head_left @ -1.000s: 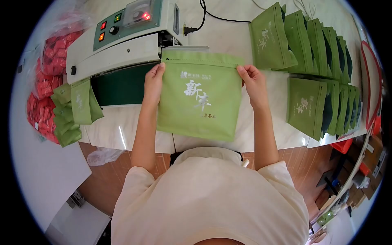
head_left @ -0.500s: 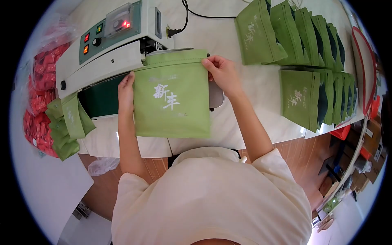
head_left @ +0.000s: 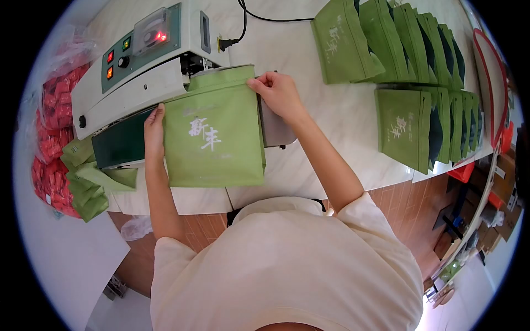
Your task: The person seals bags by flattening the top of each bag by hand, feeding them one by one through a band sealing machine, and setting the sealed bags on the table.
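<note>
A green bag point(head_left: 215, 138) with white characters hangs flat between my two hands, its top edge against the slot side of a band sealing machine point(head_left: 130, 88). My left hand point(head_left: 154, 129) grips the bag's upper left edge, thumb on the front, over the machine's dark green conveyor belt point(head_left: 118, 146). With thumb and fingertips, my right hand point(head_left: 279, 96) pinches the upper right corner. Behind the bag, the right end of the conveyor shows as a grey rounded plate point(head_left: 279, 127). The fingers behind the bag are hidden.
Two rows of standing green bags point(head_left: 403, 127) are at the right. Limp green bags point(head_left: 85, 182) hang off the conveyor's left end. Beyond lie red packets in clear plastic point(head_left: 55, 143). A black power cord point(head_left: 243, 27) runs behind the machine. A red-edged pale object point(head_left: 488, 88) stands far right.
Both hands and the green bag have shifted left along the machine. At the conveyor's left end, the limp green bag has sagged over. The view has shifted slightly too.
</note>
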Action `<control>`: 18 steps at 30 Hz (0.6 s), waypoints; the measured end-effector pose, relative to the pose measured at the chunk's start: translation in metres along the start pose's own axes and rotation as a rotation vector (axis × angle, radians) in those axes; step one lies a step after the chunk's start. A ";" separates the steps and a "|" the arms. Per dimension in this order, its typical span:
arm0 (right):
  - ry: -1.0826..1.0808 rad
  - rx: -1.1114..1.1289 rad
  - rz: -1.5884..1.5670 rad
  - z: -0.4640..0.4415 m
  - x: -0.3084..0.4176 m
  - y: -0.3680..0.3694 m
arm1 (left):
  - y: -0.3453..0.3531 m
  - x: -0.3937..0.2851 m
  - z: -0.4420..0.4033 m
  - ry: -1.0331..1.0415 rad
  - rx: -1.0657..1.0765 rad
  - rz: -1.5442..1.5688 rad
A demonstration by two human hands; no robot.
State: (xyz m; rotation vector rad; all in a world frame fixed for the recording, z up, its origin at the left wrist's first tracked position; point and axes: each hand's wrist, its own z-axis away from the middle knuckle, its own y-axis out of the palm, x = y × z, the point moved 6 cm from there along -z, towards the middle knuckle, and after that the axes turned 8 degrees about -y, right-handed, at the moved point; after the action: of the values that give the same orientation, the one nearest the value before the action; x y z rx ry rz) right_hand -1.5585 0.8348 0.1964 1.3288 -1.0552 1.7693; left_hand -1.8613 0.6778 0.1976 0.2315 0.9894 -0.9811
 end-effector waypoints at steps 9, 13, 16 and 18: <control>0.067 0.045 -0.101 -0.003 0.002 0.021 | -0.023 -0.016 0.086 0.408 -0.272 -0.207; 0.078 0.028 -0.129 -0.002 0.007 0.029 | -0.028 -0.005 0.158 0.574 -0.553 -0.275; 0.062 0.004 -0.157 -0.003 0.006 0.036 | -0.034 0.016 0.187 0.559 -0.669 -0.219; 0.069 0.000 -0.166 -0.003 0.008 0.040 | -0.038 0.042 0.197 0.449 -0.771 -0.188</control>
State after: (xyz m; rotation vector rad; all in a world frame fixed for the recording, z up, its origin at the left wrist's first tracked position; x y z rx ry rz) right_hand -1.5967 0.8198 0.1957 1.3065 -0.8806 1.6792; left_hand -1.7662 0.5182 0.2852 -0.3067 1.7527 -0.6571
